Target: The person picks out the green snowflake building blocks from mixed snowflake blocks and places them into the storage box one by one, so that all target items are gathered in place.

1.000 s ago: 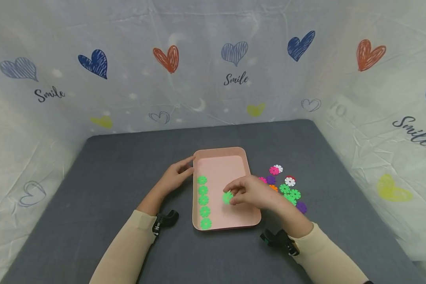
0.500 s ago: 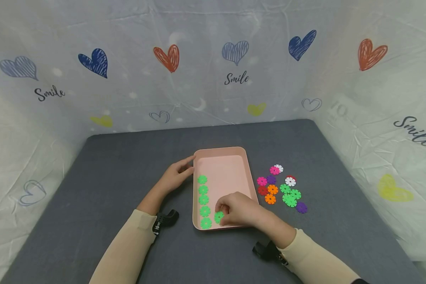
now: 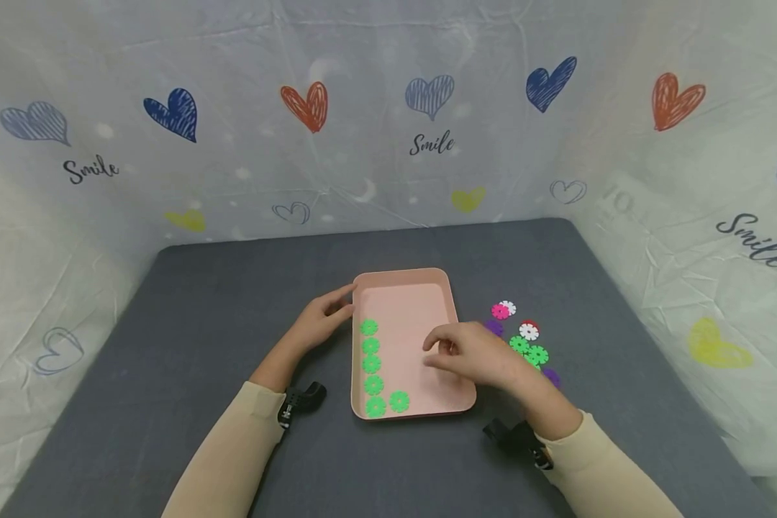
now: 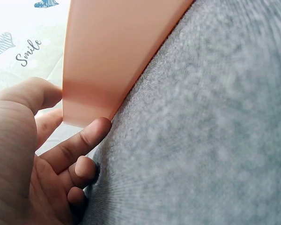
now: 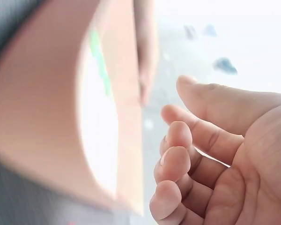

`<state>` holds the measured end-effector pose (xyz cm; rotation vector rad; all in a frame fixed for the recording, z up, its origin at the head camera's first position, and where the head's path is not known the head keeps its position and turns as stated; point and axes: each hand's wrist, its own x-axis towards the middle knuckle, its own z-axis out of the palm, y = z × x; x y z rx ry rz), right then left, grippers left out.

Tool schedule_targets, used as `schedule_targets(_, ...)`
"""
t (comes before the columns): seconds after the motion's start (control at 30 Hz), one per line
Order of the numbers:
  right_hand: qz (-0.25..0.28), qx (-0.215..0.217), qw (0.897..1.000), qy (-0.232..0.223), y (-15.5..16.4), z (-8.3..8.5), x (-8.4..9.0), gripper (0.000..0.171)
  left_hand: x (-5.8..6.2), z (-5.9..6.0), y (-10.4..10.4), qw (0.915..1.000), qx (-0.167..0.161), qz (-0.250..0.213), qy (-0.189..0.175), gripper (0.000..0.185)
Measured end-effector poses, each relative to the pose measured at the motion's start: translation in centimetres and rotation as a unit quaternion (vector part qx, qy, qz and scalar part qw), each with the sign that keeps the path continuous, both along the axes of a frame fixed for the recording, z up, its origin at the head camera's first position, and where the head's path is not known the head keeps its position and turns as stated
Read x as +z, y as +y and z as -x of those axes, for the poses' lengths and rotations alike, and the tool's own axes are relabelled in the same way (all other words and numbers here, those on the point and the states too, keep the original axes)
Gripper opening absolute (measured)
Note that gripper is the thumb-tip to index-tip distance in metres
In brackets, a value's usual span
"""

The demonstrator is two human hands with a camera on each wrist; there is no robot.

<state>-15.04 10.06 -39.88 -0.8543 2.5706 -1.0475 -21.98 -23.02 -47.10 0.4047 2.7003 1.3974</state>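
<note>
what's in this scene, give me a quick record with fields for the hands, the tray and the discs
left hand: touches the tray's left side
right hand: above the tray, fingers bent, holding nothing visible
tray: pink, lying on the grey table
discs in tray: five green in a column along the left side, one more green disc right of the nearest
discs outside: loose discs right of the tray, including green, pink, white, purple; some hidden by the right hand
backdrop: pale sheet with hearts and "Smile"
</note>
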Motion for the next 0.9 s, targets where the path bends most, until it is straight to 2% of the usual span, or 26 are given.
schedule_targets(0.2, -0.022, -0.092, 0.996, 0.0, 5.1, 1.2, 1.6, 0.016, 0.1, -0.1, -0.1, 1.0, -0.001, -0.003, 0.003, 0.056)
schedule_targets(0.37, -0.088, -0.148, 0.985, -0.017, 8.4, 2.0, 1.4, 0.023, -0.1, -0.1, 0.0, 1.0, -0.002, -0.006, 0.004, 0.056)
schedule_targets(0.6, -0.179, -0.156, 0.97, -0.047, 10.6, 3.1, -0.7, 0.035, -0.5, -0.1, 0.0, 1.0, 0.003, -0.007, 0.001, 0.056)
schedule_targets(0.77, -0.183, -0.174, 0.966, -0.055, 10.8, 3.8, -1.8, 0.024, -0.4, 0.0, 0.0, 1.0, 0.002, -0.006, 0.002, 0.057)
schedule_targets(0.9, -0.169, -0.16, 0.971, -0.062, 11.0, 4.3, -1.5, 0.021, -0.3, 0.0, 0.0, 1.0, 0.002, -0.005, 0.001, 0.057)
